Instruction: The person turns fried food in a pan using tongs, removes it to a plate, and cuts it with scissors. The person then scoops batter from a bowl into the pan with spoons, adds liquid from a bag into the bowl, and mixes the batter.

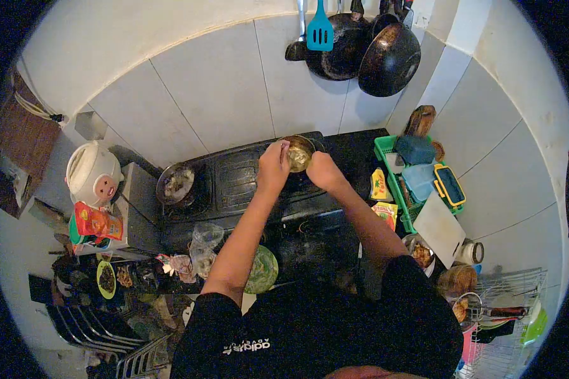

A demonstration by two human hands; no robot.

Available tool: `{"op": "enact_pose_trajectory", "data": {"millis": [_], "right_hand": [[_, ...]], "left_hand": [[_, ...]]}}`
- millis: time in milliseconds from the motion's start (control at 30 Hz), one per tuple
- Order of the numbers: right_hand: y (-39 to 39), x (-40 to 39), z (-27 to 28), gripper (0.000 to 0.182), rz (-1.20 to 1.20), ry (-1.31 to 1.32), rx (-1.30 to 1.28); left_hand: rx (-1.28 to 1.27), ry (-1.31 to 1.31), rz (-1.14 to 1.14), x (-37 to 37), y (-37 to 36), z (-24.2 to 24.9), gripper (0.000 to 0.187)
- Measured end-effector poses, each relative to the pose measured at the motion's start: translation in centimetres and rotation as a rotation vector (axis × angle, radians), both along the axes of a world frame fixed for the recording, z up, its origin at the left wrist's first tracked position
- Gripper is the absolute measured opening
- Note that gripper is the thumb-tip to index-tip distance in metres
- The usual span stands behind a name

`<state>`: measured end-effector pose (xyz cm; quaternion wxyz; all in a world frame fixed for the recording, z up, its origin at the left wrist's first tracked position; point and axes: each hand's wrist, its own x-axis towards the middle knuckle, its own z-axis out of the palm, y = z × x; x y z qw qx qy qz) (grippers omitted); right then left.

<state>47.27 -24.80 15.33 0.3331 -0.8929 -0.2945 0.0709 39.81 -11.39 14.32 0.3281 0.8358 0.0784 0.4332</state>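
Note:
A small round metal pan (300, 153) with something pale and wet inside stands at the right side of the black stove (239, 180). My left hand (273, 167) is closed at the pan's left edge, its thumb side up; what its fingers grip is too small to make out. At the right edge of the pan my right hand (324, 172) is closed too, and its hold is hidden behind the knuckles. On the left burner sits a dark pan (176, 184) with pale food in it.
Left stands a white rice cooker (95, 174) beside a red packet (97, 222). A green basket (385, 149) with containers and a white cutting board (439, 230) are at the right. Dark pans (390, 60) and a teal spatula (320, 33) hang above. A green plate (263, 270) lies near my body.

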Motion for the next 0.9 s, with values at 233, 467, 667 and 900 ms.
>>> {"op": "enact_pose_trajectory", "data": {"millis": [233,467,667,900], "right_hand": [[0.1,0.1,-0.8,0.023,-0.015,-0.018,-0.014],[-0.7,-0.8,-0.1,0.020,0.001,-0.018,0.031],[-1.2,1.0,-0.3,0.020,-0.020,-0.049,0.008],[-1.4,2.7,2.3,0.023,-0.072,-0.210,-0.169]], "left_hand": [[0.031,-0.020,-0.034,0.0,-0.3,-0.6,0.014],[0.120,-0.052,-0.024,-0.3,0.3,-1.1,0.015],[-0.047,-0.003,0.009,-0.5,1.0,-0.4,0.013],[-0.053,0.055,-0.049,-1.3,1.6,0.8,0.012]]}}
